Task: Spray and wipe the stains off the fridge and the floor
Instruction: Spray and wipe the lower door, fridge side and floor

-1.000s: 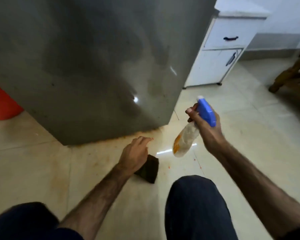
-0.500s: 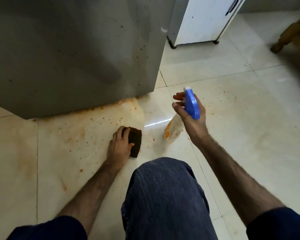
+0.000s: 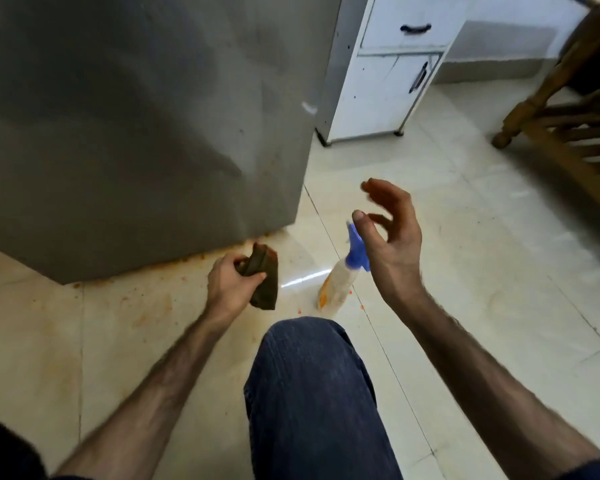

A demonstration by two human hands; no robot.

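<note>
Fingers of the left hand (image 3: 231,285) are curling round a dark brown sponge (image 3: 264,280), gripping it above the floor (image 3: 465,271) just in front of the lower corner of the fridge (image 3: 136,133). Part of the sponge is hiding behind the knuckles, and whether its bottom edge is touching the tiles or hanging clear of them is hard to judge from this angle. The right hand (image 3: 392,237) is hovering with its fingers spread and relaxed, grasping nothing; motion blur is smearing its fingertips. Just below and behind it a spray bottle (image 3: 340,278) with a blue nozzle is standing on the floor, its trigger head partly covered by the thumb and palm, so whether skin is brushing plastic cannot be told. Orange staining is showing on the bottle's lower body.

Orange smears and specks are lying on the tiles along the fridge's bottom edge and spreading left of the sponge, with a few dots near the base of the bottle. The grey fridge side is filling the upper left and running out of frame at the top and left; any marks on it are too faint to make out. A knee (image 3: 309,393) in dark blue denim is blocking the floor at the bottom centre. A white cabinet (image 3: 388,81) with black handles is standing beyond the fridge, cut off at the top, and a wooden chair (image 3: 568,133) is showing only partly at the right edge.
</note>
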